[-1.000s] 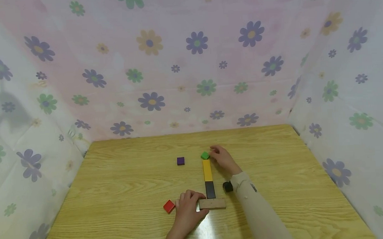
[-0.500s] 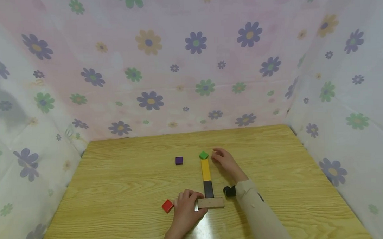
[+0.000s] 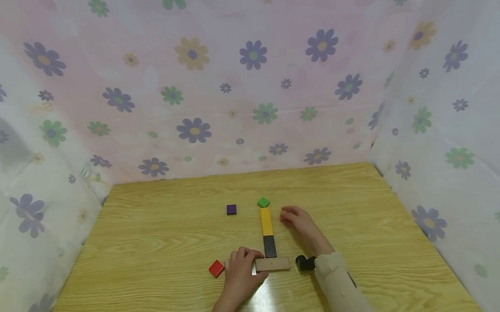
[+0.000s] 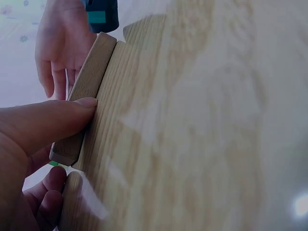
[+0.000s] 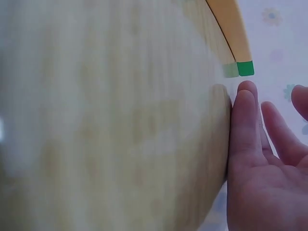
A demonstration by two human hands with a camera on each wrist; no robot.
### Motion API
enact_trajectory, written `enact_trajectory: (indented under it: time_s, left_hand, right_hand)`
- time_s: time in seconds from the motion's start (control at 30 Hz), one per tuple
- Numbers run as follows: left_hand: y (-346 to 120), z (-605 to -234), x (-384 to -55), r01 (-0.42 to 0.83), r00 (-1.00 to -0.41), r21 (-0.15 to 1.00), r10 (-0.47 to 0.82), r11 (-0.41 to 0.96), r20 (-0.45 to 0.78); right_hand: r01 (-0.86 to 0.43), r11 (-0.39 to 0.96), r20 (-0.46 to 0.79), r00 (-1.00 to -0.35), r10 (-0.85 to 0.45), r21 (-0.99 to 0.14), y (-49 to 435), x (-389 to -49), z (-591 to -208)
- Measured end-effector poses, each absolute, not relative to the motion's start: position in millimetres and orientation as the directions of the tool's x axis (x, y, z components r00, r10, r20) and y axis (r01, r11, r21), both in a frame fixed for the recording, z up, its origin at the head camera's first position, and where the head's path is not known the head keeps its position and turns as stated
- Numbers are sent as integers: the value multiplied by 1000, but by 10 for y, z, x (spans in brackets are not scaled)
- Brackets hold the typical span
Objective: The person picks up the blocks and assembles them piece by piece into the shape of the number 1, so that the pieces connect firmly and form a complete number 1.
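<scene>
My left hand [image 3: 240,275] holds the left end of a plain wooden block [image 3: 275,264], thumb on the near side and fingers on the far side. In the left wrist view the thumb lies on that block's face [image 4: 91,72]. A black block [image 3: 269,247] runs away from it, followed by a yellow block [image 3: 266,221], in one line. A small green block [image 3: 263,202], turned cornerwise, sits at the yellow block's far end. My right hand [image 3: 303,225] rests right of the yellow block, fingers loosely bent, holding nothing. In the right wrist view its fingertips are apart from the green block [image 5: 245,68].
A red square block [image 3: 216,268] lies just left of my left hand. A purple block [image 3: 231,209] lies farther back, left of the yellow one. The wooden table [image 3: 162,251] meets flowered cloth walls [image 3: 214,84] at the back and both sides.
My right hand has drawn back from beside the green block, toward me and slightly right. My left hand stays on the wooden block. The view has shifted slightly.
</scene>
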State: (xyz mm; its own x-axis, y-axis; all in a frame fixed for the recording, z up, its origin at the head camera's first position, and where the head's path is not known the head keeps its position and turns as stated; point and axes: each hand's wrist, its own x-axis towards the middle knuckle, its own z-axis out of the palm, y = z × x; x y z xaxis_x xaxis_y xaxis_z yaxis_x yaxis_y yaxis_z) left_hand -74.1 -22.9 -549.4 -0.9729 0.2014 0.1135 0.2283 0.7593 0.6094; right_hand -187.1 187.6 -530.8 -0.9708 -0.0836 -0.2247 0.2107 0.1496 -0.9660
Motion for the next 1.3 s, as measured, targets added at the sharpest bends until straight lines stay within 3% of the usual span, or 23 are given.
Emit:
enact_trajectory:
  time_s: [0.2, 0.53, 0.8, 1.3]
  left_hand:
    - [-230, -5506, -763, 234, -971, 610, 214, 757, 106]
    - [-274, -5469, -783, 229, -973, 607, 204, 761, 110]
    - [-285, -5465, -804, 235, -971, 602, 213, 763, 109]
    - [-299, -5460, -829, 226, -972, 604, 221, 765, 83]
  right_hand:
    - [219, 110, -223, -974, -32, -970, 1903, -1626, -5317]
    - [277, -210, -256, -959, -125, -938, 1961, -1263, -5308]
    - [291, -84, -283, -954, -98, -953, 1954, -1105, -5275]
    - [275, 4, -273, -954, -120, -962, 1799, -847, -5291]
